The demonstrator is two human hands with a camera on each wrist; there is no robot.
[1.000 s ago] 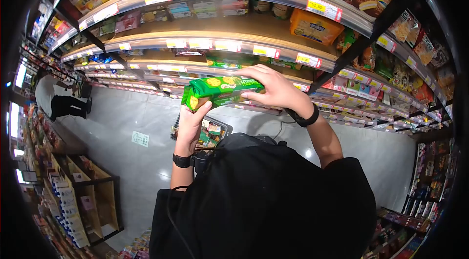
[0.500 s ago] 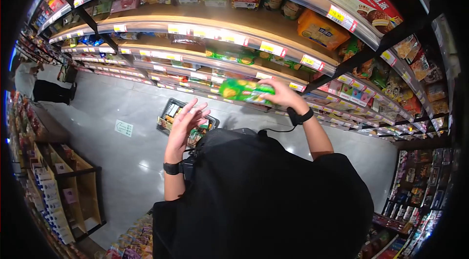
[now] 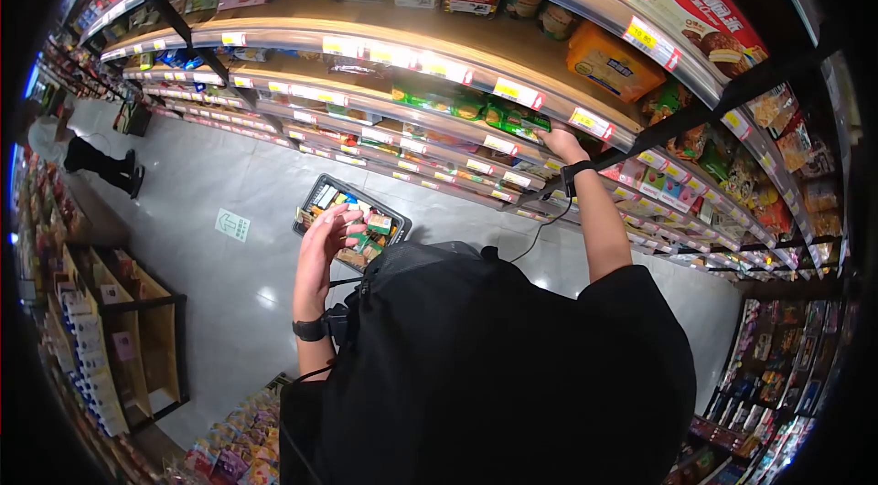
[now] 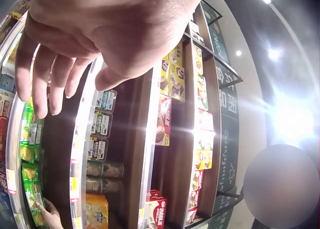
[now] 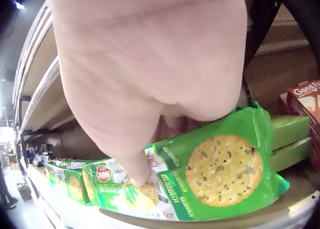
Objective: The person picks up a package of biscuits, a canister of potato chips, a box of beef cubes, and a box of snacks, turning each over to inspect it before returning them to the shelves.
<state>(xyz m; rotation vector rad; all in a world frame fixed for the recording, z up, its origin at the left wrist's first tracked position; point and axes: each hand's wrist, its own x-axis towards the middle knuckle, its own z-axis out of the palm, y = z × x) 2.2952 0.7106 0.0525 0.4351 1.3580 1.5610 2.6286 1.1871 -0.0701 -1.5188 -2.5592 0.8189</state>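
In the right wrist view a green cracker packet (image 5: 220,164) lies along the front of a shelf, its printed cracker facing out. My right hand (image 5: 150,69) holds it from above, the thumb against its front. The head view has the right hand (image 3: 562,146) at the right end of a row of green packets (image 3: 448,103). My left hand (image 3: 320,247) is raised beside the basket (image 3: 320,181) as the head view has it, fingers spread and slightly bent, with nothing in it. The left wrist view also has this left hand (image 4: 100,39) empty.
The basket on the floor holds several packaged goods. An orange pack (image 3: 615,64) and a red box (image 3: 690,10) stand on higher shelves. A person (image 3: 87,156) is in the aisle at the far left, and a low wooden rack (image 3: 137,339) stands at lower left.
The right hand has carried the green packet away from the left hand, rightwards and onto the shelf. The left hand has let go of it and moved down and left.
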